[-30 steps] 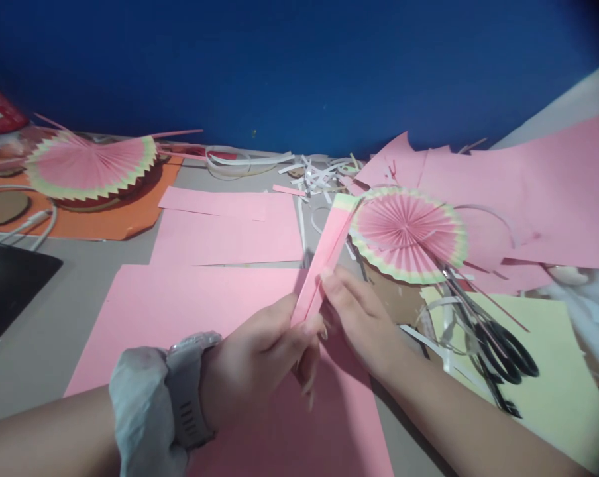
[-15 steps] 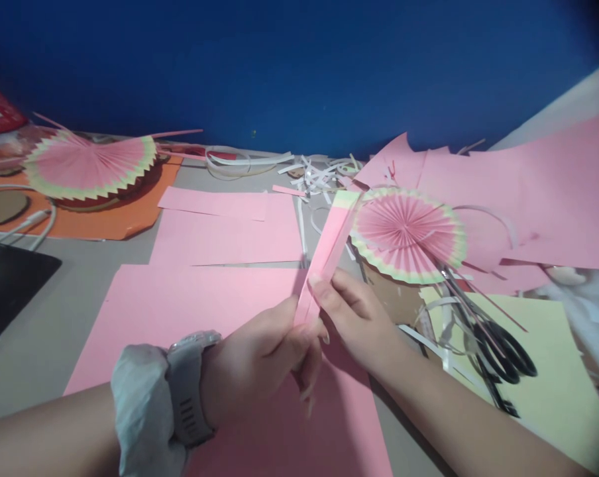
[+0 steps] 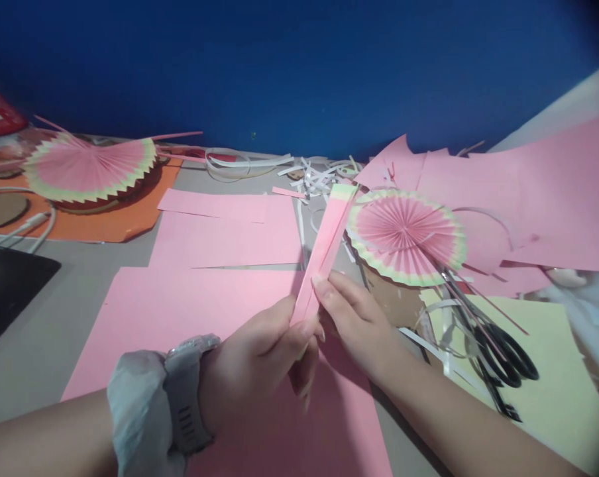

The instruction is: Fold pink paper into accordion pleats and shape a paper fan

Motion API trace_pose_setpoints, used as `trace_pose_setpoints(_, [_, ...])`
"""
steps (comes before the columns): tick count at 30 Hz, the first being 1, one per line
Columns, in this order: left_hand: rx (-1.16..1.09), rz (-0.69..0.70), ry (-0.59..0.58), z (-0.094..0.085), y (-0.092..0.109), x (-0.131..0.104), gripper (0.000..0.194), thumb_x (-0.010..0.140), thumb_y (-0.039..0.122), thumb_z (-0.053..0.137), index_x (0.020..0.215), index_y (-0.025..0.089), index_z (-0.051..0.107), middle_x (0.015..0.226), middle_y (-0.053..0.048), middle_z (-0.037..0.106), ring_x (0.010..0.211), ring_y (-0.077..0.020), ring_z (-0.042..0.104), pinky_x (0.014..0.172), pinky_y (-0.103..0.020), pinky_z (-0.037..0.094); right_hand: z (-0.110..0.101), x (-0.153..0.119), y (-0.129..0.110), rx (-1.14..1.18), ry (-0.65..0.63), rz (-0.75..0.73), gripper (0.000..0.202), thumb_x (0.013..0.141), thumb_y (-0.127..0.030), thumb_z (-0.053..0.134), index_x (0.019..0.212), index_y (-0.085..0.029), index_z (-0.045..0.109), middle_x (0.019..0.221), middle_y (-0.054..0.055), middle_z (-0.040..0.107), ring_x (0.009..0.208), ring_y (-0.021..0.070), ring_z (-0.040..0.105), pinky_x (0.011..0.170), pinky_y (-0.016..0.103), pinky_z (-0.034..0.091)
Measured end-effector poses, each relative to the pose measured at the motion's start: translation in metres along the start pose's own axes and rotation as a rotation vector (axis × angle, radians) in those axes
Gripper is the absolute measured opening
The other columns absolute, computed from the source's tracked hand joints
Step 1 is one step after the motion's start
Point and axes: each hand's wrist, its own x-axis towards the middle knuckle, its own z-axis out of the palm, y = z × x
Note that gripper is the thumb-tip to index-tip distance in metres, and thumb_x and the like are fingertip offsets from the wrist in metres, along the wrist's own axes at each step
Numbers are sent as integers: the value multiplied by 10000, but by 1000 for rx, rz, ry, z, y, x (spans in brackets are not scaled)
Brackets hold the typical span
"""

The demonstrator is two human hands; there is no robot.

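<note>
Both hands hold a folded pink strip (image 3: 325, 242), its pleats apparently being pressed flat.
The left hand (image 3: 257, 354) grips the lower end; the right hand (image 3: 360, 326) pinches the edge just above that grip, and the green-tipped end points up and away. Sliding the right fingers would call for a firm left pinch so the folds stay aligned. Beyond the right grip lies a pleated disc (image 3: 403, 228), with scissors (image 3: 509, 354) to its right; a pink sheet (image 3: 180, 301) lies beneath both grips on the tabletop (image 3: 88, 265).
</note>
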Motion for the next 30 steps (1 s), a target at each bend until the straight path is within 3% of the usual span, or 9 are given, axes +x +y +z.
trace_pose_setpoints(5, [64,20,-52,-2,1,1,397,966,334,222,684,164,444,517,20,479,485,-98,492,567,-242,442,0,0,-1,3,-7,-29,309,930,-319,410,654,-195,474,540,-70,456,507,67,443,514,180,366])
trace_pose_setpoints(11, [-13,34,-163,-3,2,0,435,962,349,237,658,149,474,527,4,504,483,-91,508,551,-224,443,2,-3,-3,-47,21,-34,329,925,-318,416,618,-200,425,501,-75,423,441,68,418,454,194,342])
trace_pose_setpoints(15, [-33,-29,-107,-1,3,1,455,948,406,276,627,150,470,521,-5,521,488,-93,527,541,-218,447,2,-4,-3,-70,81,-63,309,921,-337,415,648,-196,449,565,-56,440,493,78,432,471,194,361])
trace_pose_setpoints(20, [86,11,-53,1,4,-2,410,949,394,293,678,151,483,541,-4,536,538,-94,523,604,-220,435,2,-4,1,-39,168,-40,306,916,-374,418,667,-205,472,552,-56,421,479,82,421,459,196,363])
trace_pose_setpoints(25, [110,24,-17,1,5,-1,385,962,315,246,658,173,434,545,19,475,531,-93,465,615,-232,410,2,-3,-3,33,52,65,282,907,-387,432,690,-212,479,472,-70,428,409,84,405,420,207,349])
trace_pose_setpoints(30, [105,39,-11,1,6,-1,375,966,307,226,661,181,405,565,29,445,524,-88,445,620,-237,407,2,0,-4,70,29,83,273,890,-385,470,684,-206,486,455,-77,450,395,73,423,406,192,343])
